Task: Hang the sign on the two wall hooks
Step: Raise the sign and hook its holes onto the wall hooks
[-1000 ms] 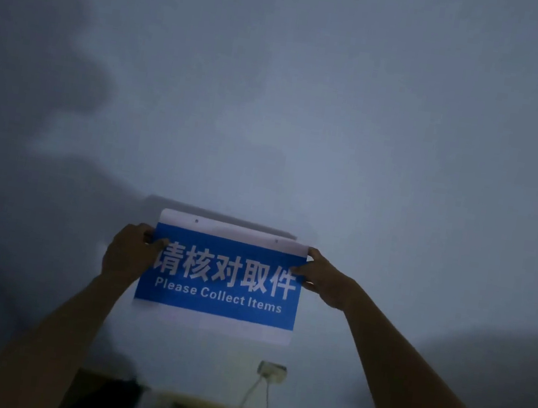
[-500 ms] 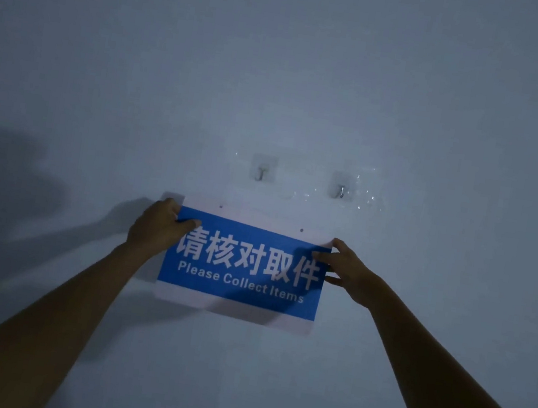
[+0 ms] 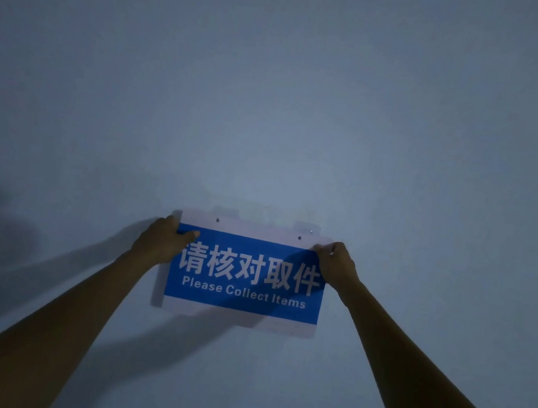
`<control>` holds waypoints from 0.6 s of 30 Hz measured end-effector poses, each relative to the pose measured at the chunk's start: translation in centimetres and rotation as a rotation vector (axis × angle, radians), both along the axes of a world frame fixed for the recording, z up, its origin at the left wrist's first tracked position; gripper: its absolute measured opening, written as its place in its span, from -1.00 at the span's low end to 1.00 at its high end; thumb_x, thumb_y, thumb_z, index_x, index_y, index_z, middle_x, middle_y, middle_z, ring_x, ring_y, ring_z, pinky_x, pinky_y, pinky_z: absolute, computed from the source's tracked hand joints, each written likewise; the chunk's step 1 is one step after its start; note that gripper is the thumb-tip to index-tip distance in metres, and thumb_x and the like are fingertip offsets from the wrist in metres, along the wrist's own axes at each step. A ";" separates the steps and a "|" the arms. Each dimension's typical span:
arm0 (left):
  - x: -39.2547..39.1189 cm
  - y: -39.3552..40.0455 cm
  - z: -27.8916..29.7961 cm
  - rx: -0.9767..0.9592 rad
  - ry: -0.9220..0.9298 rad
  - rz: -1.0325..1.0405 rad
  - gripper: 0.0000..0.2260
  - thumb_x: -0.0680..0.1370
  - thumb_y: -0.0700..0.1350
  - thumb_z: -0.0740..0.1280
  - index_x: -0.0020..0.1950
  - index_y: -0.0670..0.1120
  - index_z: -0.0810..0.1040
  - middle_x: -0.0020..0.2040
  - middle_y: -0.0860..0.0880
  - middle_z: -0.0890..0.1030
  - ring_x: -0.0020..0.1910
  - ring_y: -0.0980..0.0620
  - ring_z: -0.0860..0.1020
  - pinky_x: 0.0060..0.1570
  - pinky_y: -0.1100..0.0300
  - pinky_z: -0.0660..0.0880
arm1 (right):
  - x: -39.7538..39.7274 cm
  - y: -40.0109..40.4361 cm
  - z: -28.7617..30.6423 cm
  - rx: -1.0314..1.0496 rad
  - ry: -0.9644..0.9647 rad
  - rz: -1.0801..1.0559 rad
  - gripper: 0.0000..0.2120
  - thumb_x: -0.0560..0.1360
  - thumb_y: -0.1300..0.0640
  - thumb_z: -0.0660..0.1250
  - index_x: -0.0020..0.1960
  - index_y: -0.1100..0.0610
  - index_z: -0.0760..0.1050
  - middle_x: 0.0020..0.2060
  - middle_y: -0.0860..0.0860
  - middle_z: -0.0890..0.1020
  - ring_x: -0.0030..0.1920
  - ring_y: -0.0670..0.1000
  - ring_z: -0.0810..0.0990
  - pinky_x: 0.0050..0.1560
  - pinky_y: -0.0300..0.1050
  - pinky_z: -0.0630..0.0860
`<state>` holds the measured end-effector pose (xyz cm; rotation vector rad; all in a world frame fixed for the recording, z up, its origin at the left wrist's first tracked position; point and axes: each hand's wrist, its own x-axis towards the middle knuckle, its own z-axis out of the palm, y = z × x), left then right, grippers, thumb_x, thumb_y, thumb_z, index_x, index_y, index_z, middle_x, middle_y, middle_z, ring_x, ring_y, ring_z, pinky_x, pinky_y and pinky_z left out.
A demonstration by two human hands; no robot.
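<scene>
A blue sign [image 3: 243, 290] with white borders, Chinese characters and "Please Collect Items" is pressed flat against the pale wall. My left hand [image 3: 160, 240] grips its upper left edge, thumb on the blue face. My right hand [image 3: 335, 265] grips the upper right corner. Two small holes show in the white top strip, the left hole [image 3: 217, 220] and the right hole [image 3: 299, 238]. The sign covers the two wall hooks; only the tops of their clear adhesive pads, the left pad [image 3: 226, 212] and the right pad [image 3: 307, 226], peek above the top edge. I cannot tell whether the hooks pass through the holes.
The plain pale wall [image 3: 275, 101] fills the view in dim light. Shadows of my arms fall on it at the lower left.
Both hands have raised the sign up the wall, and it now covers the two hooks that showed above it half a second ago.
</scene>
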<state>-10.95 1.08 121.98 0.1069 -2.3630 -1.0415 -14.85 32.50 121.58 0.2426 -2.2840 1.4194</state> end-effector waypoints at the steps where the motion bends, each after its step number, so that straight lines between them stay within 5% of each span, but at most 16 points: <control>1: -0.2 0.1 0.1 -0.008 -0.003 0.001 -0.65 0.51 0.09 0.31 0.08 -0.17 0.58 -0.09 -0.15 0.68 -0.15 -0.13 0.65 -0.10 -0.01 0.60 | -0.3 0.0 -0.1 0.008 -0.009 -0.028 -0.74 0.62 0.05 0.07 0.01 0.17 0.45 0.00 0.17 0.63 -0.05 0.15 0.61 -0.15 -0.12 0.49; 10: -0.3 1.9 -0.9 -0.058 -0.106 0.063 -0.55 0.50 0.29 0.16 0.07 -0.07 0.50 -0.10 -0.09 0.63 -0.14 -0.10 0.63 -0.05 0.01 0.62 | -1.0 1.5 -0.2 0.054 -0.053 -0.084 -0.61 0.59 -0.02 0.12 0.21 0.26 0.43 0.06 0.17 0.62 -0.07 0.09 0.56 -0.28 -0.18 0.40; 18: -0.3 2.4 -0.7 -0.058 -0.146 0.078 -0.46 0.51 0.26 0.18 0.32 -0.09 0.44 0.16 -0.16 0.63 -0.09 -0.07 0.57 0.00 0.04 0.59 | -0.9 1.8 -0.2 0.091 -0.076 -0.115 -0.61 0.57 -0.05 0.15 0.21 0.24 0.43 0.06 0.18 0.61 -0.05 0.11 0.58 -0.02 -0.03 0.53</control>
